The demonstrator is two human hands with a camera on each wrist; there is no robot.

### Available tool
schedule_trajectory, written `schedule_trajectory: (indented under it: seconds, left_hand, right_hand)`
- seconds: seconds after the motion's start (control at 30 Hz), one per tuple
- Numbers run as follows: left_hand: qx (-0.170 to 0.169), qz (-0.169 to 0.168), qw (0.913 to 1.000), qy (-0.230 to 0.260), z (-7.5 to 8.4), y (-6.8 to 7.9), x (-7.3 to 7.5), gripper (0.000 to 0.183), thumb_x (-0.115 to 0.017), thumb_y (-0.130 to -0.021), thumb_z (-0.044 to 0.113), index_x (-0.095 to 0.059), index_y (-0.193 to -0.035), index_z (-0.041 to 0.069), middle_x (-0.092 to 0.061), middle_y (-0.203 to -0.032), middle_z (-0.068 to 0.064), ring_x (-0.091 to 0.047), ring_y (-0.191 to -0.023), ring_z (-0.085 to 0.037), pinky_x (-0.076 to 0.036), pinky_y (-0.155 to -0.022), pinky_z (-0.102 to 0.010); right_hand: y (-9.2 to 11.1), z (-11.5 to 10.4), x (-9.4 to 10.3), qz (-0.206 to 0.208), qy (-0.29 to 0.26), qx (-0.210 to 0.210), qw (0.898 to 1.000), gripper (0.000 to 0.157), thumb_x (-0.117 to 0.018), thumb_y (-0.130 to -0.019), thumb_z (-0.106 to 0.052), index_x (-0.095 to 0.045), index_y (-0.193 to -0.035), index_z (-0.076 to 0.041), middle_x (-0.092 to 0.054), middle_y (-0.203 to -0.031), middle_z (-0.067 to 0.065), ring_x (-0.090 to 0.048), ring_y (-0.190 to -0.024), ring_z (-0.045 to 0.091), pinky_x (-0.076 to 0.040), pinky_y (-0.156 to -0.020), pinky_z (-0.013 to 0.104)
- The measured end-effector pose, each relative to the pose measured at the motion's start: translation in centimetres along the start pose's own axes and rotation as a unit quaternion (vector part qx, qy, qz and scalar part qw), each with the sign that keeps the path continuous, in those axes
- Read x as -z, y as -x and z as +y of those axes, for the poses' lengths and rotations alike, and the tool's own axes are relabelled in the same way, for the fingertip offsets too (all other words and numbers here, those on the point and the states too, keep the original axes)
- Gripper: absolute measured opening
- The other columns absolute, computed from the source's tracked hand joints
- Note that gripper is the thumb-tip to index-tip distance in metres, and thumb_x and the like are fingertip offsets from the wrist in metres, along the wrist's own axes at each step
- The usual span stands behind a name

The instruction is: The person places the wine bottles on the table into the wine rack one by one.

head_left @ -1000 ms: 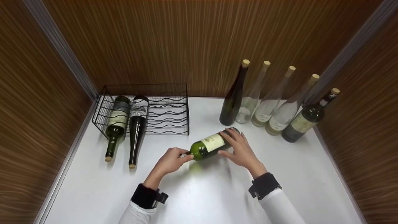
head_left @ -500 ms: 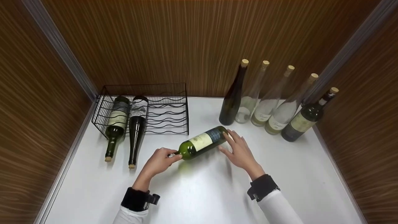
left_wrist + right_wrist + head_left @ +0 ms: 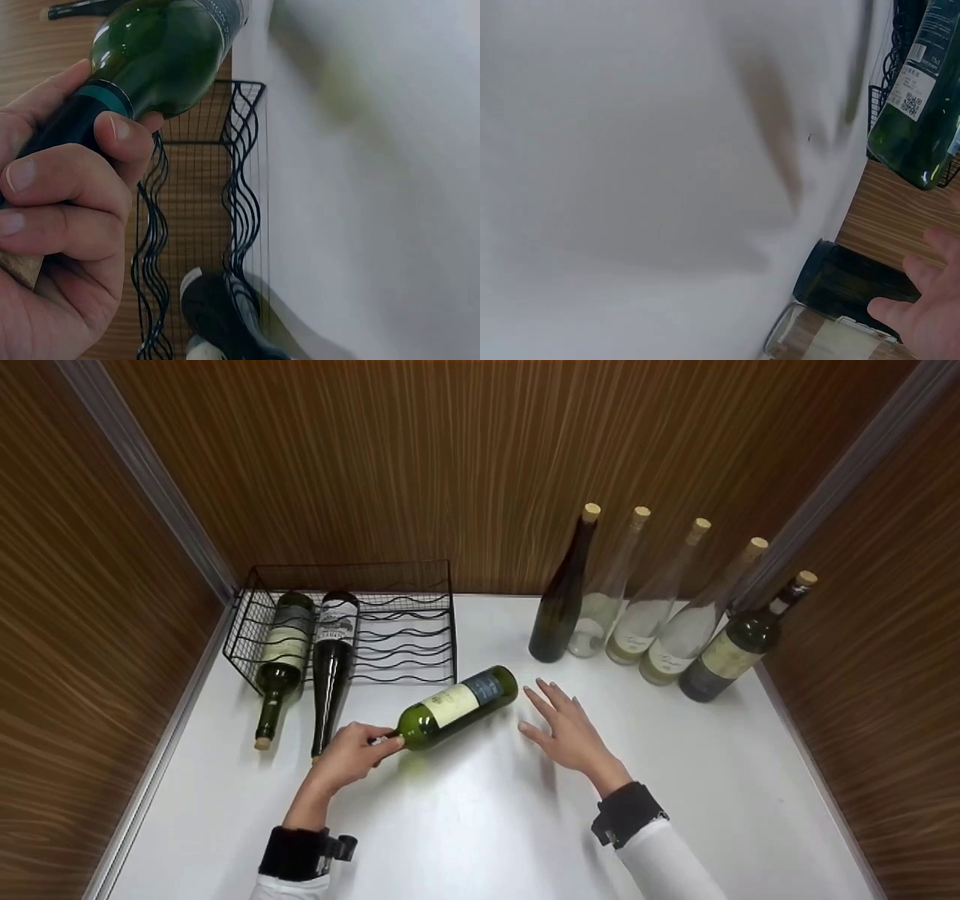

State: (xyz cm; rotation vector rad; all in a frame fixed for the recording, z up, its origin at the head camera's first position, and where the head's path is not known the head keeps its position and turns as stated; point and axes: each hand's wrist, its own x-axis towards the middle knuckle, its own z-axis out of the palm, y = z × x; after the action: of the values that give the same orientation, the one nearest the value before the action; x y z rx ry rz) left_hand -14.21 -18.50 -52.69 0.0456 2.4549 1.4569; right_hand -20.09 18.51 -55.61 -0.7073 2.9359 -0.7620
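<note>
My left hand [image 3: 351, 759] grips the neck of a green wine bottle [image 3: 452, 706], its fingers curled round the dark neck foil in the left wrist view. The bottle has a cream and blue label. It slants above the table, base toward the upper right, and a shadow falls below it. Apart from the base, my right hand [image 3: 571, 735] hovers with fingers spread and nothing in it. A black wire wine rack [image 3: 405, 652] stands beyond the left hand. Inside lie a green bottle [image 3: 285, 649] and a dark bottle [image 3: 334, 660], necks toward me; the left hand partly covers the dark bottle's cork.
At the back right several corked bottles stand upright: a tall dark bottle [image 3: 556, 611], several clear bottles, and a labelled dark green bottle [image 3: 724, 660]. Wood-grain panels [image 3: 480, 472] enclose the white table [image 3: 480, 825] at the back and both sides.
The left hand has carried the bottle leftward, toward the front of the rack. The right hand, which touched the bottle near its base, has come away from it and stayed almost in place.
</note>
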Motion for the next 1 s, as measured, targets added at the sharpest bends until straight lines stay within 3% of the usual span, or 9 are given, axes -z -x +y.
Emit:
schedule_trajectory:
  seconds: [0.27,0.43,0.57,0.73,1.0]
  left_hand:
    - [0.021,0.006,0.9994,0.028,-1.7,1.4,2.4,0.042,-0.07,-0.093,0.033,-0.07,-0.119,0.0,-0.051,-0.059,0.0,-0.035,-0.046,-0.007,-0.028,-0.043,-0.02]
    - [0.054,-0.001,0.9964,0.066,-2.5,2.5,3.7,0.038,-0.067,-0.095,0.031,-0.071,-0.115,-0.002,-0.052,-0.062,-0.002,-0.031,-0.046,-0.007,-0.025,-0.044,-0.02]
    - [0.067,-0.001,0.9938,0.088,-3.0,3.5,4.7,0.044,-0.066,-0.096,0.032,-0.067,-0.12,-0.005,-0.052,-0.064,-0.003,-0.029,-0.046,-0.006,-0.025,-0.044,-0.019]
    - [0.073,0.026,0.9906,0.112,-3.7,4.2,5.6,0.052,-0.064,-0.097,0.029,-0.057,-0.132,-0.009,-0.053,-0.064,-0.004,-0.026,-0.044,-0.006,-0.024,-0.043,-0.019]
    - [0.097,0.082,0.9851,0.116,-4.5,4.2,5.6,0.044,-0.063,-0.098,0.028,-0.062,-0.128,-0.005,-0.053,-0.063,-0.005,-0.026,-0.042,-0.008,-0.023,-0.042,-0.02]
  right_hand:
    - [0.0,-0.1,-0.3,-0.011,0.002,-0.004,1.0,0.072,-0.043,-0.097,-0.063,-0.034,-0.154,-0.021,-0.025,-0.16,0.009,-0.018,-0.146,0.031,-0.015,-0.114,0.059]
    - [0.0,-0.4,-0.3,-0.019,0.005,-0.003,1.0,0.07,-0.045,-0.099,-0.059,-0.035,-0.154,-0.018,-0.025,-0.159,0.012,-0.018,-0.146,0.033,-0.015,-0.113,0.06]
    - [-0.1,-0.6,-0.4,-0.019,0.005,-0.002,1.0,0.069,-0.046,-0.099,-0.057,-0.036,-0.154,-0.016,-0.025,-0.159,0.012,-0.019,-0.146,0.035,-0.015,-0.113,0.06]
    - [-0.1,-0.8,-0.7,-0.024,0.005,0.001,1.0,0.069,-0.045,-0.099,-0.058,-0.036,-0.154,-0.017,-0.025,-0.16,0.012,-0.019,-0.146,0.035,-0.015,-0.113,0.06]
    - [-0.2,-0.7,-1.3,-0.026,0.004,0.004,1.0,0.068,-0.045,-0.099,-0.058,-0.035,-0.154,-0.019,-0.024,-0.16,0.011,-0.019,-0.146,0.035,-0.015,-0.113,0.06]
